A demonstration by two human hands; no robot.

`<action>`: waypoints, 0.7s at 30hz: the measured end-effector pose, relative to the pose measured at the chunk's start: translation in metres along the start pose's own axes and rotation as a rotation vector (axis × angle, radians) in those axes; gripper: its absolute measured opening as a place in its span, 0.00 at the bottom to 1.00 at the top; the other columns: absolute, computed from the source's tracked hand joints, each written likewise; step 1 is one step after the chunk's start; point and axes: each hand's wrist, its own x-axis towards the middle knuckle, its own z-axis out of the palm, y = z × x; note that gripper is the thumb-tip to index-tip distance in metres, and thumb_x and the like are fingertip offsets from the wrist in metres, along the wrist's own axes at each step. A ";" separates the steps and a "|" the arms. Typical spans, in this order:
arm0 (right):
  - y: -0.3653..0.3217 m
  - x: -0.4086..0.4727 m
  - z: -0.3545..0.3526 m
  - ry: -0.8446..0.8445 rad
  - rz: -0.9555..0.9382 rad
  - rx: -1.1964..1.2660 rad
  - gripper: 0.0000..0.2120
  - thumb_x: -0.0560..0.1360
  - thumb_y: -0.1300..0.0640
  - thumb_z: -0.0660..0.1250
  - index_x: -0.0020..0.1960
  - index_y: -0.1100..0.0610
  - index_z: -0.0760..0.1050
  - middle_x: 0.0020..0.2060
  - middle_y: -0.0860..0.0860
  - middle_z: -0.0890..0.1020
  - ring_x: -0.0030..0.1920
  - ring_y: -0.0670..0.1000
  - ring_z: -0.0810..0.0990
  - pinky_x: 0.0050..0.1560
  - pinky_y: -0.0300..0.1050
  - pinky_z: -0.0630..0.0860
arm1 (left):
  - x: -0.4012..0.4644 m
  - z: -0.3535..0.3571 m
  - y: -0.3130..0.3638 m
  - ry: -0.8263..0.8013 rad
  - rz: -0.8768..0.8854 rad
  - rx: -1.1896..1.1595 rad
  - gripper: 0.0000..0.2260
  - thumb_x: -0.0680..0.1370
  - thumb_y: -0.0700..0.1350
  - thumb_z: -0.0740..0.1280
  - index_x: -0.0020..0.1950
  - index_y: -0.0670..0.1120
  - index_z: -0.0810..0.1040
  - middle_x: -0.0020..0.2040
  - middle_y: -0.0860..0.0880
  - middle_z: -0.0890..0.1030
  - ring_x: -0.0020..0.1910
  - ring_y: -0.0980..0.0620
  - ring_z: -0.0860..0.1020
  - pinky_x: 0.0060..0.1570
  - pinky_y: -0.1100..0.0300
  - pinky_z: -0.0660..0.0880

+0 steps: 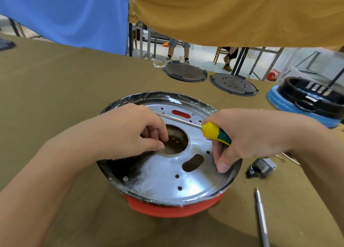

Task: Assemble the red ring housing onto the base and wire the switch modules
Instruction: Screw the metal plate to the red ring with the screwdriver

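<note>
We see the red ring (173, 208) sitting on the brown table (55, 90), near its front edge, with a shiny metal plate (158, 179) resting inside it; only the ring's near side shows below the plate's rim. The table is bare to the left of the ring and in front of it. To the right the room is tighter: a small grey switch part (262, 165) lies near the plate's rim, and a thin metal rod (261, 217) lies further forward. Behind, well apart from the ring, two dark round lids (185, 72) lie flat near the far edge, and a black and blue housing (305, 99) stands at the right.

Our left hand (130, 133) rests over the plate's left half, its fingers curled at the edge of the big centre hole (176, 141); we cannot tell whether they pinch anything. Our right hand (247, 135) grips the yellow and green handle of a screwdriver (216, 133), whose shaft runs left across the plate toward the left hand, its tip hidden behind that hand. The right thumb presses down on the plate near its right rim, beside an oval slot (192, 163).
</note>
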 end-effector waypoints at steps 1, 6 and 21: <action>-0.001 0.000 0.001 0.004 0.009 -0.014 0.12 0.66 0.53 0.80 0.41 0.51 0.76 0.35 0.38 0.85 0.37 0.38 0.82 0.41 0.41 0.74 | 0.000 0.000 0.000 -0.005 -0.001 -0.001 0.03 0.74 0.53 0.73 0.46 0.61 0.83 0.39 0.65 0.81 0.42 0.68 0.77 0.40 0.75 0.69; -0.002 -0.003 -0.003 -0.001 -0.006 -0.008 0.13 0.68 0.55 0.79 0.44 0.54 0.75 0.36 0.37 0.85 0.38 0.40 0.83 0.46 0.47 0.79 | 0.000 0.000 0.000 -0.019 -0.003 -0.036 0.03 0.75 0.52 0.72 0.46 0.61 0.83 0.40 0.67 0.81 0.42 0.67 0.78 0.40 0.74 0.70; 0.002 -0.005 -0.005 0.004 -0.073 -0.029 0.09 0.72 0.54 0.75 0.47 0.53 0.75 0.41 0.38 0.84 0.42 0.43 0.82 0.51 0.51 0.80 | -0.001 -0.001 0.000 -0.070 -0.015 -0.054 0.03 0.76 0.52 0.71 0.46 0.62 0.83 0.42 0.69 0.79 0.43 0.69 0.77 0.42 0.76 0.69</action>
